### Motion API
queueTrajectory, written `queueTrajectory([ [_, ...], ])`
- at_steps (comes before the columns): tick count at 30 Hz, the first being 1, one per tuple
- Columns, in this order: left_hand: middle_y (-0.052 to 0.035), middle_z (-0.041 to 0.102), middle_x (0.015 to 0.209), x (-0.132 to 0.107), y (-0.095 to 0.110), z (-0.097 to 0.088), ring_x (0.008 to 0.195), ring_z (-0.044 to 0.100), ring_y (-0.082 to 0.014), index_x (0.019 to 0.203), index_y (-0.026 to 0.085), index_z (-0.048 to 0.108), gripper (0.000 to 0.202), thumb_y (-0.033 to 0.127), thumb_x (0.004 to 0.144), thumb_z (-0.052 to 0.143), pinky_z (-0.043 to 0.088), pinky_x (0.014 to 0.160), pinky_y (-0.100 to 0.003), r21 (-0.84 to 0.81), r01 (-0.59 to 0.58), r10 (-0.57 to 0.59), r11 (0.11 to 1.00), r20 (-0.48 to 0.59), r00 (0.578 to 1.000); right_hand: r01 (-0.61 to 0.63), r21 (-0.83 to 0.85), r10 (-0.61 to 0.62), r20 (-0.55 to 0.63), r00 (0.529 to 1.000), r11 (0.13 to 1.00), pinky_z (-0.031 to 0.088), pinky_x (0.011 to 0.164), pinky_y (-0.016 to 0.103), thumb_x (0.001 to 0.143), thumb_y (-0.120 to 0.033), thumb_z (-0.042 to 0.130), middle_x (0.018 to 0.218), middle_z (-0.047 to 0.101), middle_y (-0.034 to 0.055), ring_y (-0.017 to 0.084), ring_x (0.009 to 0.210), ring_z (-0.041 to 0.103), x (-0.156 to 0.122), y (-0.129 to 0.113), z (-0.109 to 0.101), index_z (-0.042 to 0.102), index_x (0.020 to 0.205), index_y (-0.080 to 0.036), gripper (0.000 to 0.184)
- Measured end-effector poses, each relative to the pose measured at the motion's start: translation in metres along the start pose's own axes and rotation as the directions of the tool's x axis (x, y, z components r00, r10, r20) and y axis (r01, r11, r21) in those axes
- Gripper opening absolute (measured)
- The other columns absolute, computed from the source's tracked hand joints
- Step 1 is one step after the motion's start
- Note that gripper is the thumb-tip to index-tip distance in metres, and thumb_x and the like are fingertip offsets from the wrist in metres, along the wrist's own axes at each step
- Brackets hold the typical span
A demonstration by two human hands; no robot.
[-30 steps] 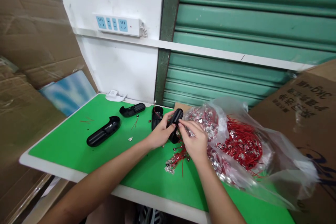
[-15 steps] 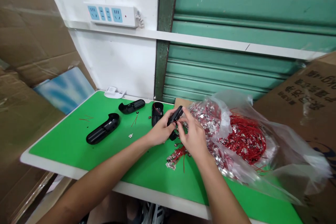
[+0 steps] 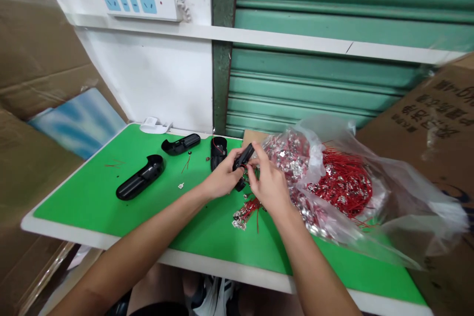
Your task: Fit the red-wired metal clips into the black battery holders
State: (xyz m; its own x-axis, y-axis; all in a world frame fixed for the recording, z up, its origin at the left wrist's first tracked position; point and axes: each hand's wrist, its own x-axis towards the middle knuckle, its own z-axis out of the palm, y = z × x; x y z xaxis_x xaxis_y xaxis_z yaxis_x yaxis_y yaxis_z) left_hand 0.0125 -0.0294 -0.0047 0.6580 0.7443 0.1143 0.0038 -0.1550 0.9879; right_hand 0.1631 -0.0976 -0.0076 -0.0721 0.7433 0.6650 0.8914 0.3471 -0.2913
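L grip [image 3: 221, 181], R grip [image 3: 269, 186] on blk housing [image 3: 243, 157]

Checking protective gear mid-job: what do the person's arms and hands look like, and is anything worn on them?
The left forearm and right forearm are bare as far as the frame shows, with no sleeves. The left hand and right hand wear no gloves; no watch, band or ring shows.

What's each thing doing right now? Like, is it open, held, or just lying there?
Black casing, held in the left hand, right hand pinching its top end.
Plastic bag, open, lying on the green table.
Red wires, heaped inside the bag.
Small wire bundle, loose on the table.
Long black shell, lying flat, untouched.
Power strip, sockets empty.
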Motion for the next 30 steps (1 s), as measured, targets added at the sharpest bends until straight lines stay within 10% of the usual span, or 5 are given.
queueTrajectory([
  [30, -0.0114, 0.065, 0.131, 0.001, 0.001, 0.0, 0.117, 0.06, -0.023, 0.139, 0.012, 0.051, 0.061, 0.007, 0.078, 0.056, 0.046, 0.108, -0.039, -0.037, 0.098, -0.1, 0.994, -0.052, 0.994, -0.084, 0.007, 0.084, -0.035, 0.996, 0.996, 0.053, 0.06, 0.03, 0.095, -0.018, 0.048, 0.088, 0.069, 0.0092, 0.021, 0.073, 0.07, -0.007, -0.001, 0.018, 0.046, 0.11, -0.02, 0.015],
])
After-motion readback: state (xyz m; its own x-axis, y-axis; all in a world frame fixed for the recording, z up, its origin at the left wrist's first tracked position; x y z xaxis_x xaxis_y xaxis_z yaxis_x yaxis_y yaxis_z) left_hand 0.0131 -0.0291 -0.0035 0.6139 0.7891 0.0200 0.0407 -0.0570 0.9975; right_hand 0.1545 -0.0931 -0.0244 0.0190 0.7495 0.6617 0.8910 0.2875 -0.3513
